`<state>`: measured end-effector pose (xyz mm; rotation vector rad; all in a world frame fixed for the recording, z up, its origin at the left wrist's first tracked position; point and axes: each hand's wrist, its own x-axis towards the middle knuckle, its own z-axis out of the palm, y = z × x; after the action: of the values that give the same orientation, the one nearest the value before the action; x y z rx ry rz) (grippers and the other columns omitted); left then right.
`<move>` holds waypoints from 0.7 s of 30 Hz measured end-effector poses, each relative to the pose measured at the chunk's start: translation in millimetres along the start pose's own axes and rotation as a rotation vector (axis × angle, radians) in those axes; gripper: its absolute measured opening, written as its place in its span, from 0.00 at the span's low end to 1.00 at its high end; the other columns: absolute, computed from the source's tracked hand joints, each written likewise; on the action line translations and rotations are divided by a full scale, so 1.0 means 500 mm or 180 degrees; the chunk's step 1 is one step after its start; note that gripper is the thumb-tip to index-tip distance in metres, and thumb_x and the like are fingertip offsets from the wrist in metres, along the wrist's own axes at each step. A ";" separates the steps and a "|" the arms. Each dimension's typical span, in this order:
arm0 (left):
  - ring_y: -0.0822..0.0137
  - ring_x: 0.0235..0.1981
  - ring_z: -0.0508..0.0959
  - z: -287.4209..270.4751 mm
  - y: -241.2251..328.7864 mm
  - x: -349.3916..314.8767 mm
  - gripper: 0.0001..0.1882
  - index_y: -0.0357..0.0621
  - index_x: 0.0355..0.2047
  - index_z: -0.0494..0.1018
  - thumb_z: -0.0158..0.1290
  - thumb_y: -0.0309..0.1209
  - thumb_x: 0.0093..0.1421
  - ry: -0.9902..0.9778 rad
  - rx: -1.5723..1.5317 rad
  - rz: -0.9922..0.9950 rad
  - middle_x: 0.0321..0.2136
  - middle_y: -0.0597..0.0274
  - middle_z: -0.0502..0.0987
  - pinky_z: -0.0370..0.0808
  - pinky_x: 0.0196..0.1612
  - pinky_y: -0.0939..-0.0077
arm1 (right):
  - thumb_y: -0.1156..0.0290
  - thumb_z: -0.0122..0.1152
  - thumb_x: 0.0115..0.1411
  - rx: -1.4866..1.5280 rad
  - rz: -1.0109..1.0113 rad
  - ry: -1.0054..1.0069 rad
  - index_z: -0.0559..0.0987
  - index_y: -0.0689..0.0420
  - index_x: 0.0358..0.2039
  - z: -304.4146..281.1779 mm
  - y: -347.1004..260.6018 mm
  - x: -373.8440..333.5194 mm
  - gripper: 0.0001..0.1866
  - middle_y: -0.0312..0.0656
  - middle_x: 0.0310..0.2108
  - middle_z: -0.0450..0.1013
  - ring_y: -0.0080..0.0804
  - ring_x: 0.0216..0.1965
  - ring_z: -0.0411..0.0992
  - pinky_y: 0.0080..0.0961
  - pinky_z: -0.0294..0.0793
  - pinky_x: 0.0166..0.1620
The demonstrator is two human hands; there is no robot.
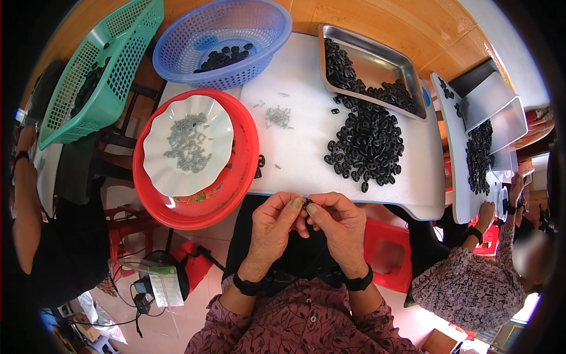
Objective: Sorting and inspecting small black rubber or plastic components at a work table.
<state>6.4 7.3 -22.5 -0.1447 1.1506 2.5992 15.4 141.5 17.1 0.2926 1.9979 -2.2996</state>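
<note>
My left hand [272,229] and my right hand [342,229] meet at the table's front edge, thumbs and fingertips pinched together. Between them is a small black plastic piece [306,204], mostly covered by the fingers. Beyond my hands, on the white table [295,159], lies a large heap of black oval pieces with holes [367,138]. A small scatter of clear little parts [278,117] rests left of that heap. More clear parts [190,144] fill the middle of a white wavy-rimmed plate [162,171], which sits in a red basin [244,127].
A metal tray [386,56] with black pieces stands at the back right. Behind the basin is a blue basket [253,29], and a green basket [112,88] stands at the far left. A co-worker [471,283] sits at the white table on the right. Another person's arm [25,206] shows at left.
</note>
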 end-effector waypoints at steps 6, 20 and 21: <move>0.77 0.22 0.73 -0.002 -0.002 -0.002 0.09 0.33 0.38 0.72 0.48 0.29 0.66 0.0091 0.0416 0.0164 0.27 0.63 0.75 0.76 0.25 0.83 | 0.80 0.58 0.60 -0.0089 -0.0210 0.0008 0.76 0.65 0.37 0.010 -0.012 -0.004 0.05 0.37 0.29 0.76 0.16 0.29 0.72 0.14 0.73 0.31; 0.79 0.18 0.71 0.004 -0.004 -0.004 0.07 0.33 0.33 0.72 0.50 0.26 0.65 0.0210 0.1517 0.0863 0.22 0.64 0.73 0.71 0.22 0.85 | 0.82 0.62 0.54 -0.1583 -0.1406 0.0273 0.78 0.63 0.35 0.010 0.001 -0.010 0.07 0.41 0.29 0.73 0.23 0.25 0.75 0.16 0.74 0.29; 0.79 0.18 0.71 0.006 -0.003 -0.005 0.07 0.33 0.33 0.72 0.50 0.26 0.64 0.0211 0.1538 0.0883 0.22 0.64 0.73 0.71 0.21 0.85 | 0.82 0.63 0.54 -0.1642 -0.1440 0.0292 0.78 0.63 0.35 0.010 0.000 -0.011 0.07 0.42 0.29 0.73 0.23 0.24 0.75 0.16 0.74 0.28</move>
<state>9.3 10.3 -21.0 0.0370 1.9003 2.4593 20.3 136.4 18.5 -0.1076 2.8430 -1.8787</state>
